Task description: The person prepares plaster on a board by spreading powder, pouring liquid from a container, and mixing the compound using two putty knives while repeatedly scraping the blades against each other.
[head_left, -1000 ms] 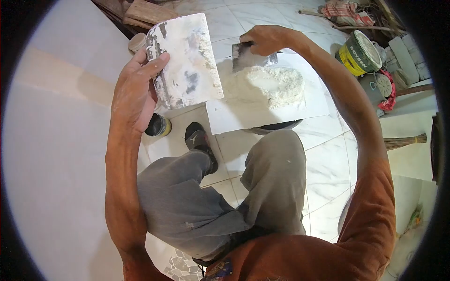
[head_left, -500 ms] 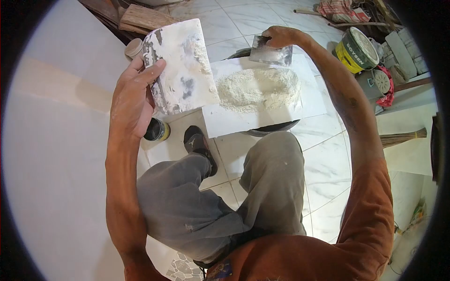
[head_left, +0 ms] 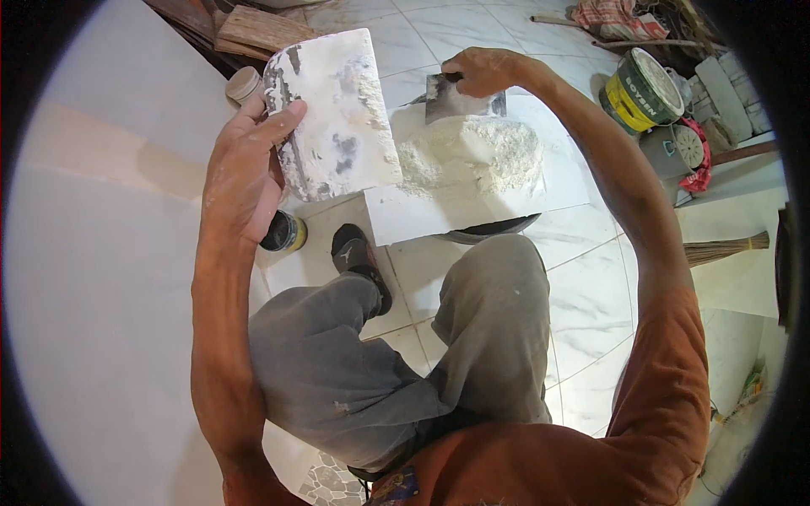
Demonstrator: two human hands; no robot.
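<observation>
My left hand (head_left: 253, 160) grips the left edge of a dark plate (head_left: 337, 114) whose face is smeared with white putty, thumb on top. My right hand (head_left: 481, 72) is closed on a wide, dark putty knife (head_left: 464, 99), its blade hanging at the far edge of a powder heap. The off-white powder heap (head_left: 481, 160), with a hollow in it, lies on a white board (head_left: 413, 223). That board rests on a dark round container (head_left: 494, 229), mostly hidden beneath it. The plate's right corner overlaps the board's left side in view.
A Boysen paint bucket (head_left: 641, 93) and a grey pail (head_left: 675, 148) stand at the right. A small dark can (head_left: 284, 232) is on the tiled floor near my foot (head_left: 350, 249). Wood planks (head_left: 261, 32) lie at upper left, beside a white wall (head_left: 101, 253).
My right hand has moved left with the putty knife, along the far side of the powder. The plate in my left hand has shifted slightly right and up.
</observation>
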